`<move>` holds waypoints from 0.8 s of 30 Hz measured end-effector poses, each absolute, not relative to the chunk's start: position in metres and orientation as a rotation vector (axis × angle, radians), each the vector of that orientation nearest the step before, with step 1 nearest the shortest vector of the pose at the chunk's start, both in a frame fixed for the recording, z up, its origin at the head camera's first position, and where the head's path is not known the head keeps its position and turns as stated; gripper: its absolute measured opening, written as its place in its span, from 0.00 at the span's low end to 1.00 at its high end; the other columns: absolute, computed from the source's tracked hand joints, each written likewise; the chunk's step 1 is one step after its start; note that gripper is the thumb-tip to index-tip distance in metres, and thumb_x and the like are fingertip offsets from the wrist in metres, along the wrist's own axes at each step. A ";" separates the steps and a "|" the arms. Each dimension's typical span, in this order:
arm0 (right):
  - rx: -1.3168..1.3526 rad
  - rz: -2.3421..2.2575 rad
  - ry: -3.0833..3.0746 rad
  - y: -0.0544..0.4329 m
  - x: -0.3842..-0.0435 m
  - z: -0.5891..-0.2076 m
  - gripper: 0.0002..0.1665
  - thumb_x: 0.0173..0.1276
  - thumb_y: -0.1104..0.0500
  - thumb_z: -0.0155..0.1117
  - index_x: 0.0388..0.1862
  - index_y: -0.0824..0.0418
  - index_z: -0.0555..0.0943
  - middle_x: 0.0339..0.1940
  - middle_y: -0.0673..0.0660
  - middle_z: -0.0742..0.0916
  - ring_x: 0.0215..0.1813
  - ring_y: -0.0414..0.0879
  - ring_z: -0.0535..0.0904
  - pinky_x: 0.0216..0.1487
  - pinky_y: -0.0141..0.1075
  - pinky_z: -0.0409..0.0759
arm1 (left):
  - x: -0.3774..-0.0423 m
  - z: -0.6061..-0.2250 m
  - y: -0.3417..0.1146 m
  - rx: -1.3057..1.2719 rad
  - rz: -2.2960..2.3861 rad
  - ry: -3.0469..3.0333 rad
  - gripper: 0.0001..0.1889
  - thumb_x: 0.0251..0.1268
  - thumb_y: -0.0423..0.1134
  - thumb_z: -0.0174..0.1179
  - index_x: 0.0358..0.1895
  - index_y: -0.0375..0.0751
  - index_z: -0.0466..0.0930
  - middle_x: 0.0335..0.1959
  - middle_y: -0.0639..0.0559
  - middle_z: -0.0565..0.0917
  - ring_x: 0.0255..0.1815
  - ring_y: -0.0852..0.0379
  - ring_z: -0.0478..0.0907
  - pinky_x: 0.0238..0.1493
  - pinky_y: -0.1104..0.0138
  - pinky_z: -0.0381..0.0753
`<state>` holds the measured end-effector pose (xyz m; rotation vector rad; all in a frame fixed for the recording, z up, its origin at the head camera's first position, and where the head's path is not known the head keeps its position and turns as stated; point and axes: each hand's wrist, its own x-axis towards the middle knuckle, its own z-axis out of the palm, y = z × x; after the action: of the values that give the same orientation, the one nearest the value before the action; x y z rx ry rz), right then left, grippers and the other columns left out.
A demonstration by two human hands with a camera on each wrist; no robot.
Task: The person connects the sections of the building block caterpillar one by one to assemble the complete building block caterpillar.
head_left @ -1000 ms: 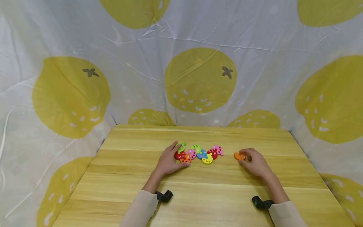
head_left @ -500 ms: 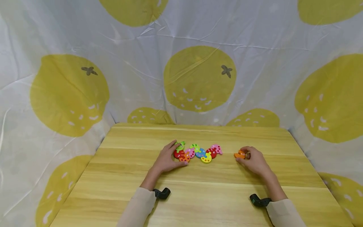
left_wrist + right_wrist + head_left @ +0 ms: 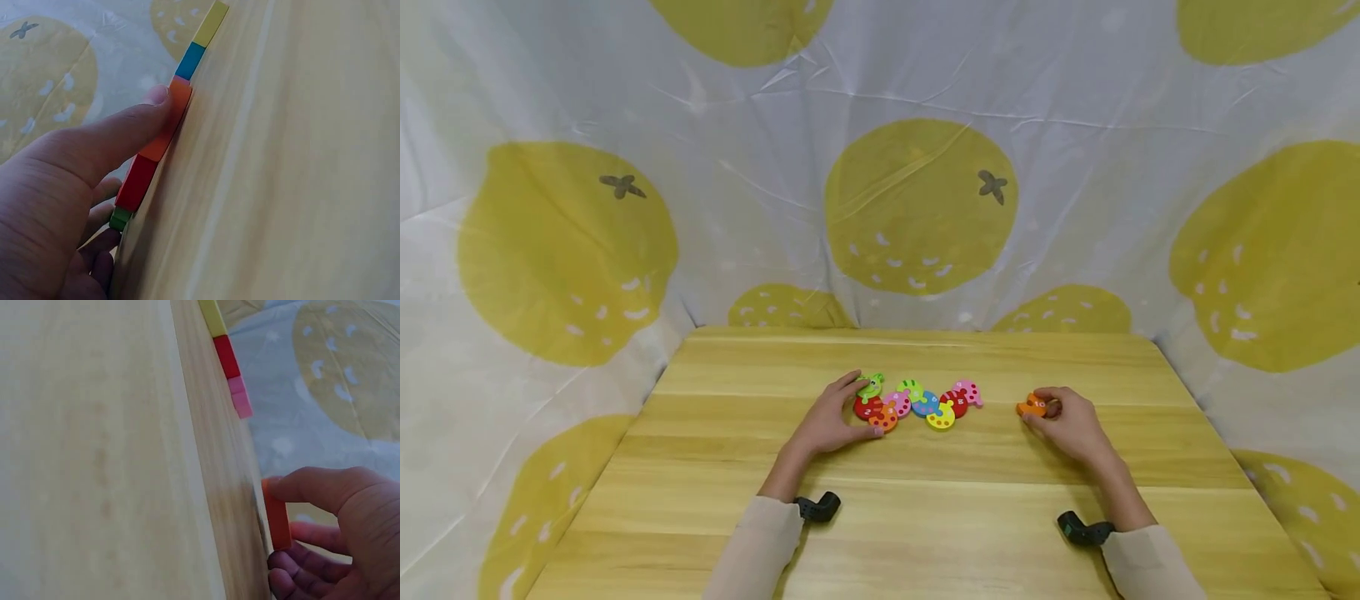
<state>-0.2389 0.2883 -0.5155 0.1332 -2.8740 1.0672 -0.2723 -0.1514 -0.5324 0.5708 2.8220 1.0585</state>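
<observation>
A caterpillar number puzzle of flat coloured pieces (image 3: 927,405) lies in a zigzag row on the wooden table, from a green head (image 3: 872,387) at left to a pink piece (image 3: 967,392) at right. My left hand (image 3: 829,421) holds its head end, with the thumb against the orange piece (image 3: 167,128) and the fingers around by the green head. To the right, apart from the row, my right hand (image 3: 1071,423) pinches a loose orange puzzle piece (image 3: 277,515) marked 10 between thumb and fingers, low over the table.
The light wooden table (image 3: 940,525) runs up to a hanging cloth (image 3: 1075,208) printed with big yellow lemons, which encloses the back and both sides. A black wrist camera (image 3: 820,507) sits on the left wrist, another black camera (image 3: 1084,529) on the right.
The loose orange piece has been turned in my right hand's fingers, so its 10 now faces another way. My left hand keeps its place on the puzzle; the head view has shifted slightly.
</observation>
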 end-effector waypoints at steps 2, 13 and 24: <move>0.125 1.077 -2.868 0.286 -0.238 -0.515 0.31 0.65 0.53 0.76 0.62 0.67 0.81 0.49 0.63 0.86 0.45 0.50 0.81 0.41 0.33 0.80 | -0.273 -0.531 -0.152 0.585 1.056 2.818 0.52 0.49 0.66 0.76 0.77 0.49 0.68 0.84 0.52 0.58 0.84 0.44 0.54 0.80 0.44 0.61; 0.177 1.134 -2.815 0.266 -0.236 -0.505 0.30 0.63 0.53 0.78 0.59 0.68 0.82 0.48 0.63 0.87 0.43 0.49 0.82 0.39 0.31 0.81 | -0.269 -0.534 -0.149 0.552 1.110 2.812 0.51 0.47 0.64 0.78 0.76 0.49 0.71 0.83 0.49 0.60 0.83 0.41 0.56 0.79 0.43 0.62; 0.204 1.195 -2.766 0.239 -0.248 -0.505 0.29 0.58 0.55 0.82 0.54 0.68 0.84 0.45 0.62 0.87 0.39 0.47 0.81 0.39 0.29 0.80 | -0.272 -0.532 -0.149 0.562 1.111 2.841 0.51 0.46 0.64 0.79 0.75 0.48 0.72 0.82 0.50 0.62 0.82 0.43 0.58 0.78 0.44 0.64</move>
<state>-0.2476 0.2388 -0.5054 0.2037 -2.7655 1.1949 -0.2720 -0.1492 -0.5324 0.5616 2.8414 1.1109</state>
